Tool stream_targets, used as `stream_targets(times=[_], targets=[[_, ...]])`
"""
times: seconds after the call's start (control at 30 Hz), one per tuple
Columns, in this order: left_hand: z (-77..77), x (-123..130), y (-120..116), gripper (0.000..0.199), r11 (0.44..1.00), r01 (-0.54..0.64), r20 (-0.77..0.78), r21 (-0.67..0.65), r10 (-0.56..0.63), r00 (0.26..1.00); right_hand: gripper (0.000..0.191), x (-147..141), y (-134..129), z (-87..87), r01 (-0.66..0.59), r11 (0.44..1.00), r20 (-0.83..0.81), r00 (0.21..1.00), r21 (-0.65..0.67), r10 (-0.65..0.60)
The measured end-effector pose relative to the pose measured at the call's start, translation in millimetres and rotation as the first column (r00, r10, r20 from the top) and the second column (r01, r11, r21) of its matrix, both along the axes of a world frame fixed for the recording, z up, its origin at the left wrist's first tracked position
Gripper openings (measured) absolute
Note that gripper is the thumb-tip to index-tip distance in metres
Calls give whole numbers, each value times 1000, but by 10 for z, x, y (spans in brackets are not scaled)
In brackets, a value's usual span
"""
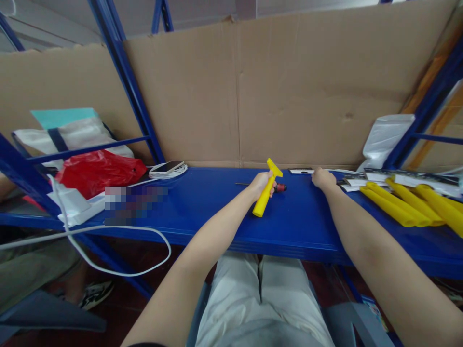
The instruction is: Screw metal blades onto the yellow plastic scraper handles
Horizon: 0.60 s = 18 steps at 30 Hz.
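My left hand (261,185) is closed around a yellow T-shaped plastic handle (265,196), its crosspiece pointing up and away from me. Behind that hand lies a screwdriver with a red and black grip (280,188); its thin shaft shows on the hand's left side. Farther right, my right hand (323,178) is closed at a flat white and black strip (301,171) near the back of the blue table. The fingertips are hidden, and the strip disappears behind the hand.
Several yellow handles (394,205) and a stack of white and black strips (415,179) lie at the right. At the left are a phone (170,167) on a coiled white cable, a red plastic bag (101,171) and a power strip (92,211). Cardboard (289,91) stands behind the table.
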<state>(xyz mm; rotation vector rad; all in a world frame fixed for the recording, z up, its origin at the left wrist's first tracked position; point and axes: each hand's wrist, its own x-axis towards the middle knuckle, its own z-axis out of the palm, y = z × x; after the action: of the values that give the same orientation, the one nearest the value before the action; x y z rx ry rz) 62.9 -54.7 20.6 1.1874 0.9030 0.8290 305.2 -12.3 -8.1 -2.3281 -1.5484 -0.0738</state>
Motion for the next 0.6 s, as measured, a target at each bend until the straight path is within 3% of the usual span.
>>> stream_targets(times=[0.1, 0.2, 0.23, 0.3, 0.33, 0.4, 0.5, 0.6], targets=[[21, -3, -24, 26, 1000, 19, 3, -12, -19, 1000, 40, -30, -20, 52, 42, 985, -104, 994, 165, -25], [50, -23, -38, 27, 997, 64, 51, -42, -62, 997, 33, -118, 54, 140, 56, 932, -357, 930, 357, 81], [58, -30, -38, 28, 995, 85, 80, -53, -80, 994, 32, -169, 89, 171, 50, 918, -487, 858, 393, 162], [70, -43, -32, 29, 989, 125, 144, -77, -113, 983, 35, -304, 148, 227, -6, 918, -724, 613, 397, 317], [73, -48, -25, 29, 986, 139, 174, -88, -122, 977, 38, -383, 162, 249, -89, 926, -797, 483, 368, 363], [70, -54, -5, 30, 983, 148, 218, -109, -121, 968, 45, -550, 154, 280, -281, 904, -867, 296, 323, 402], [50, -57, 39, 32, 984, 126, 249, -123, -92, 964, 46, -770, 89, 300, -455, 833, -893, 155, 315, 423], [30, -57, 91, 34, 988, 94, 271, -124, -57, 961, 37, -896, 49, 297, -441, 818, -886, 96, 370, 453]])
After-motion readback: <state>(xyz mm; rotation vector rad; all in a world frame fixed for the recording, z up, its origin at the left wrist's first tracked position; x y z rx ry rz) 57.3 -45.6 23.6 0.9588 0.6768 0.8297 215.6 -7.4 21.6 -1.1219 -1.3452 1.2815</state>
